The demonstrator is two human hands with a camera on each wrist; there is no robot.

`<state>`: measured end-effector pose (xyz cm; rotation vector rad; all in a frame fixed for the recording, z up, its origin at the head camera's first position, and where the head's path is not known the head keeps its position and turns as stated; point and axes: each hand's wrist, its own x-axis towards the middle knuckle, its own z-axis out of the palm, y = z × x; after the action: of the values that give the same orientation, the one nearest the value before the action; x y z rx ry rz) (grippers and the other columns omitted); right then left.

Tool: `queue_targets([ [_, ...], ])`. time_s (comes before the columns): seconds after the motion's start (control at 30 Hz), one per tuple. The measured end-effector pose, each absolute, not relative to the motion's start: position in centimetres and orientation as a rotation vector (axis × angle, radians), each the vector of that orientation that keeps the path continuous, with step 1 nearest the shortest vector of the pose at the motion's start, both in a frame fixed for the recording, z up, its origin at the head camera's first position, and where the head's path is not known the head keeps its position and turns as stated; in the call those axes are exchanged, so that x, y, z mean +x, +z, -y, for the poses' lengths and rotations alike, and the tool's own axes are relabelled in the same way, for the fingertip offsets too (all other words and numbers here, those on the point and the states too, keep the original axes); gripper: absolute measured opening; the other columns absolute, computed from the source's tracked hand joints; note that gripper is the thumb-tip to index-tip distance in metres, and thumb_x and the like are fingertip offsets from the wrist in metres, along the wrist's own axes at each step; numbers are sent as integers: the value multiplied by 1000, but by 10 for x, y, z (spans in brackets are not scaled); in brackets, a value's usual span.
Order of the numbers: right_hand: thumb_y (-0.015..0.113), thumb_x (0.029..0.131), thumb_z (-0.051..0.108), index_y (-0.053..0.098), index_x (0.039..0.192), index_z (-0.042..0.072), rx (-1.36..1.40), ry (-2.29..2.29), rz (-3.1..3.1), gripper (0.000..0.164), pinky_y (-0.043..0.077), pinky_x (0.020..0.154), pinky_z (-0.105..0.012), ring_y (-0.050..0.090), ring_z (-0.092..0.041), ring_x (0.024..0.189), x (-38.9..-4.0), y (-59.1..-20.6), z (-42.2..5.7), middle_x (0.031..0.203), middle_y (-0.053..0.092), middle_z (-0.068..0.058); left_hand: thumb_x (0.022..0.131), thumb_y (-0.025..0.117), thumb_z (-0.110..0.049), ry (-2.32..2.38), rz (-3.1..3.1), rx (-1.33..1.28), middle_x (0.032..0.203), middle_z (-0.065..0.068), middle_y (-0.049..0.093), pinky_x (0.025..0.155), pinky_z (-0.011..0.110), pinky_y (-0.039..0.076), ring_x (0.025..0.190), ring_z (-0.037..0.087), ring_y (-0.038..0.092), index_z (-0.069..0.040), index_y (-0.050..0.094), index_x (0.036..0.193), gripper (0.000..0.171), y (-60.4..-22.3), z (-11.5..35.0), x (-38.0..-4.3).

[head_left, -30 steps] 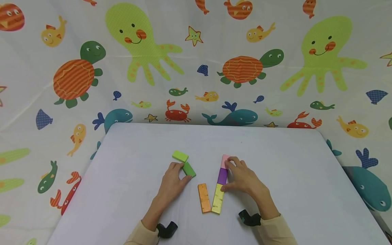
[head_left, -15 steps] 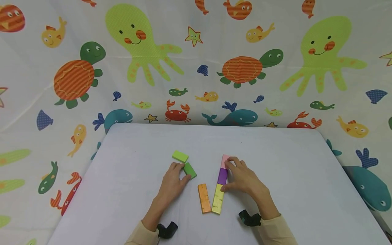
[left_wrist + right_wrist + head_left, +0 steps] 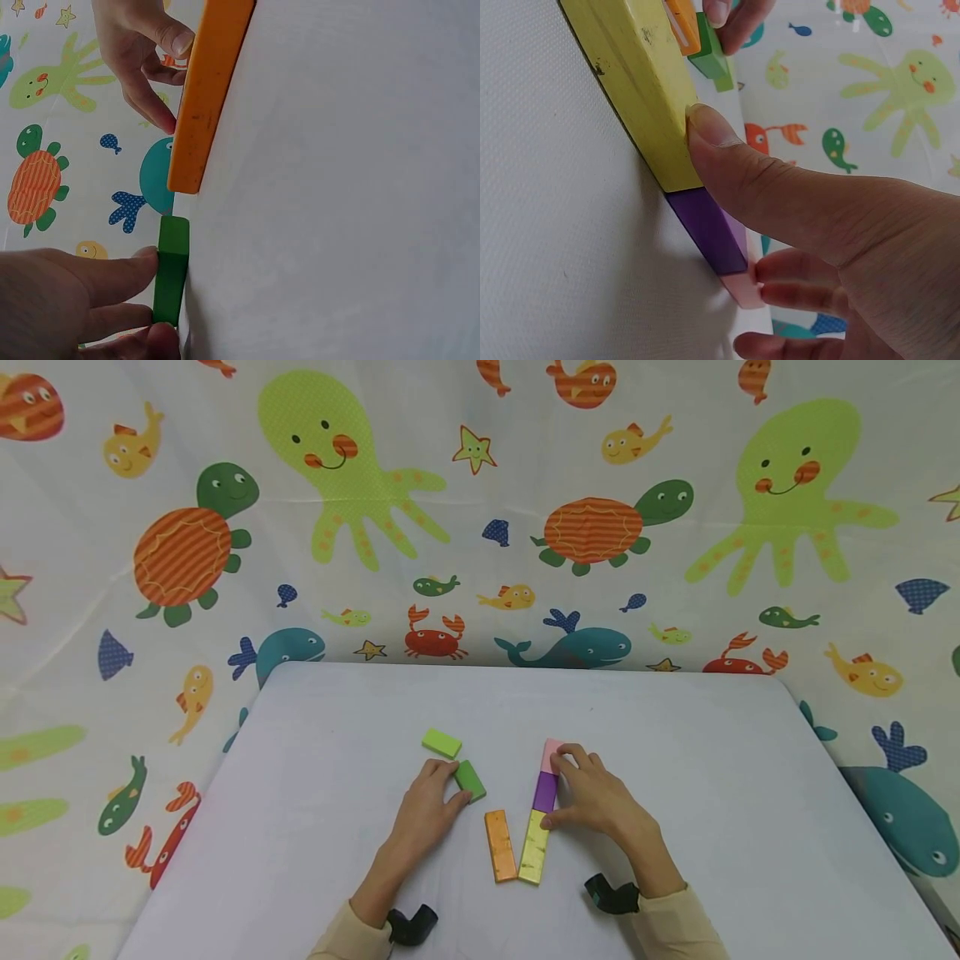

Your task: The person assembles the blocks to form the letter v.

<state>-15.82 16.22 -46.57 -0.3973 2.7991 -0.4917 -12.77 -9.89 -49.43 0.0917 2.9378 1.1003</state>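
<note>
My left hand (image 3: 425,808) pinches a green block (image 3: 472,782) between thumb and fingers, low over or on the white table. A lime green block (image 3: 441,743) lies just beyond it, a small gap between them. To the right, a yellow block (image 3: 533,853), a purple block (image 3: 545,792) and a pink block (image 3: 549,755) form one end-to-end row. Along the row's right side, my right hand (image 3: 602,800) rests its thumb against the yellow block and its fingertips at the pink one. Between the hands lies an orange block (image 3: 499,847), its near end close to the yellow block.
The white table (image 3: 705,793) ends at a back edge before a curtain (image 3: 480,610) printed with sea animals. A black wrist device (image 3: 411,925) sits at the left wrist, and another black device (image 3: 611,894) at the right wrist.
My left hand has shifted slightly right with the green block, moving it a little away from the lime green one. The right hand and its row of blocks have stayed put.
</note>
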Motion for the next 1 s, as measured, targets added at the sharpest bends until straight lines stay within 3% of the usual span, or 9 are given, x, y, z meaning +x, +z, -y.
queue_targets([
  [1.0, 91, 65, 50, 51, 147, 13, -394, -475, -2795, 99, 52, 99, -57, 45, -34, 134, -158, -465, -162, 155, 39, -9, 92, 73, -24, 1096, -2964, 157, 129, 14, 60, 96, 46, 55, 118, 30, 63, 1, 59, 135, 53, -495, 92, -126],
])
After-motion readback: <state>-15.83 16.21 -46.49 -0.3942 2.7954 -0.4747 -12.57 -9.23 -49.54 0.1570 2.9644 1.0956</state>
